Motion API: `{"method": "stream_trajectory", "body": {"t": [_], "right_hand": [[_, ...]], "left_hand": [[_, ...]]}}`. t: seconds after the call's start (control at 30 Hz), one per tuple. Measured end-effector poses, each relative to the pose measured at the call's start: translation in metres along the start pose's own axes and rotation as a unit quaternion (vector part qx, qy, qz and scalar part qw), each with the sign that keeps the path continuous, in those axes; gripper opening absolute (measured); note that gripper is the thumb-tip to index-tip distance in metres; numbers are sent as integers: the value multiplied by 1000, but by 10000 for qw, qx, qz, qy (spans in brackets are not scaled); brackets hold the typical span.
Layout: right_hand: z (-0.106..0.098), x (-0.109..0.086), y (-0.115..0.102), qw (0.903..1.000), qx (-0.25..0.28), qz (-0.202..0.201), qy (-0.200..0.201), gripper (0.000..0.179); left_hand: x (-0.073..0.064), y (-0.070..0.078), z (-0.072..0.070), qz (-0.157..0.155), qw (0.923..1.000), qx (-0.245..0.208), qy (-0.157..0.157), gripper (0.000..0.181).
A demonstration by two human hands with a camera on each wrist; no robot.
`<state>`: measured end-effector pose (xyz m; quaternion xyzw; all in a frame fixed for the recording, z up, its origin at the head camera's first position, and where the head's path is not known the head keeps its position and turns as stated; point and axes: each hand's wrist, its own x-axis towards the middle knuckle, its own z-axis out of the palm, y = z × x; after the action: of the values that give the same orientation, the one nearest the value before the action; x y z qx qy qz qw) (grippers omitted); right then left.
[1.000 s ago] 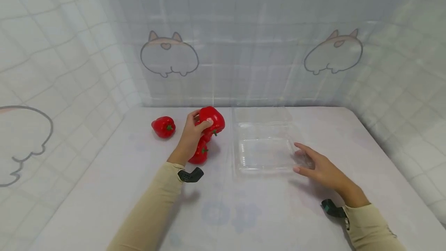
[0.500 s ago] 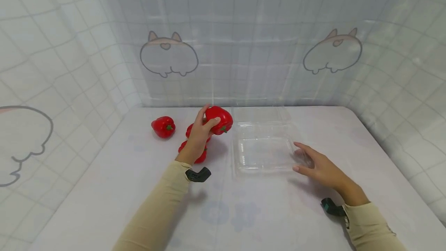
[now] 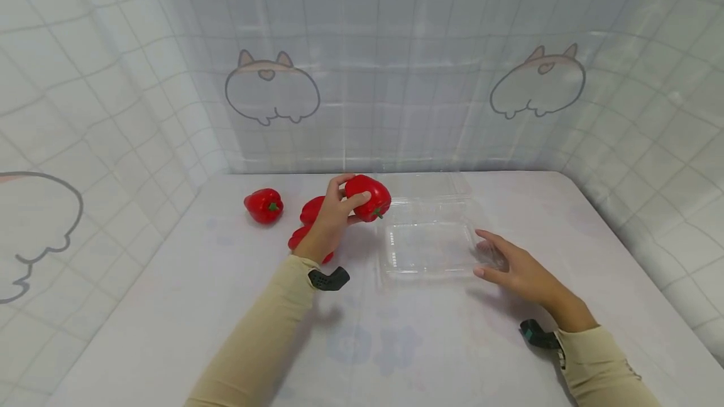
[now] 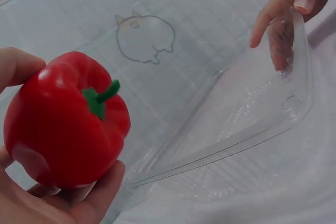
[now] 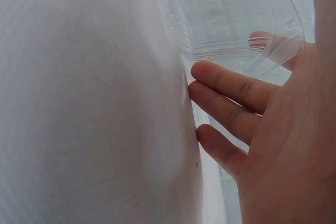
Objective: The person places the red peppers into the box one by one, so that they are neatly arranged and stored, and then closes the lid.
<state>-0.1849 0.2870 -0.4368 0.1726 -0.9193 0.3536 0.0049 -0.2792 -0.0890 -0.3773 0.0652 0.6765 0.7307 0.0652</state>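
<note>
My left hand (image 3: 337, 211) grips a glossy red bell pepper (image 3: 369, 198) above the table, beside the left edge of a clear plastic clamshell box (image 3: 430, 274). In the left wrist view, thumb and fingers curl round the pepper (image 4: 65, 124), its green stem facing the camera. At the box's right side is my right hand (image 3: 523, 274), thumb and index finger spread at the rim. The right wrist view has its other fingers (image 5: 226, 85) nearly straight, tips against the white table surface. Two more red bell peppers (image 3: 313, 210) lie partly hidden behind the left hand and wrist.
Another red bell pepper (image 3: 264, 206) lies farther left on the white table (image 3: 373, 344). The box's lid (image 3: 421, 186) is folded back toward the rear wall. Pale checked sheets with dog drawings (image 3: 273, 91) enclose the table at the back and sides.
The left hand has carried its pepper to the right, up to the box's left edge, uncovering more of the peppers behind it. The right hand has stayed almost still.
</note>
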Motion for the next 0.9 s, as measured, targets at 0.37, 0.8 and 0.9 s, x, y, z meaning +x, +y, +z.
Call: {"method": "stream_trajectory", "body": {"t": [0.37,0.8,0.9], "right_hand": [[1,3,1,10000,-24,-16,-24,81],[2,-1,-3,9999,18,131,-3,86],[3,-1,-1,10000,-4,92,21,85]], "left_hand": [[5,8,22,-287,9969,641,-345,77],[11,-1,49,-652,9907,1022,-613,73],[11,0,54,-677,9913,980,-565,72]]}}
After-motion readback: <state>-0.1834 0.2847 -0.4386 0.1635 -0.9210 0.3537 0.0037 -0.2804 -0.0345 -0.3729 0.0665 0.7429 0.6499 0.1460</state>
